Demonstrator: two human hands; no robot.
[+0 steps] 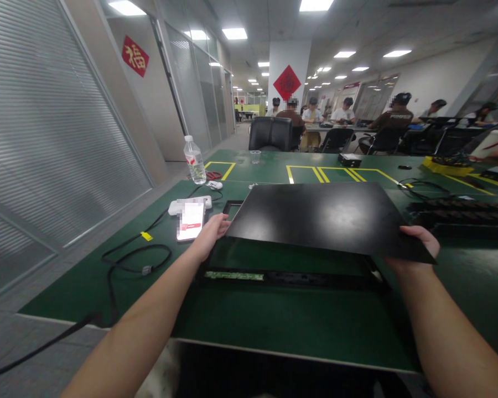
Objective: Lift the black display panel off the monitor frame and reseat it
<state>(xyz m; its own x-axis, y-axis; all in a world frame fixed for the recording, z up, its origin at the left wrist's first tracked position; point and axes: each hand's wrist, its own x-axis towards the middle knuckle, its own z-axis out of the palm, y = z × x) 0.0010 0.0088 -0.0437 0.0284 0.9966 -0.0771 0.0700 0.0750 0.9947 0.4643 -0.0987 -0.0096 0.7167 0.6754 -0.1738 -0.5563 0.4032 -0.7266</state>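
Observation:
A thin black rectangular panel (302, 218) is held tilted above the green table, its surface reflecting a ceiling light. My left hand (212, 232) grips its left edge, fingers partly hidden by the panel. At the right end, my right hand (419, 246) clasps the near corner, thumb on top and the other fingers underneath. Beneath the panel lies a black rectangular frame (315, 280) with a strip that looks like a green circuit board (234, 276) along its near side. The panel hides much of the frame's far part.
Left of the frame are a lit phone (191, 220), a white power strip (176, 207), a looped black cable (136, 246) and a water bottle (195, 160). Farther back stand a clear cup (255, 157) and a small black box (349, 160). Black strips (468, 215) lie at right. People sit beyond.

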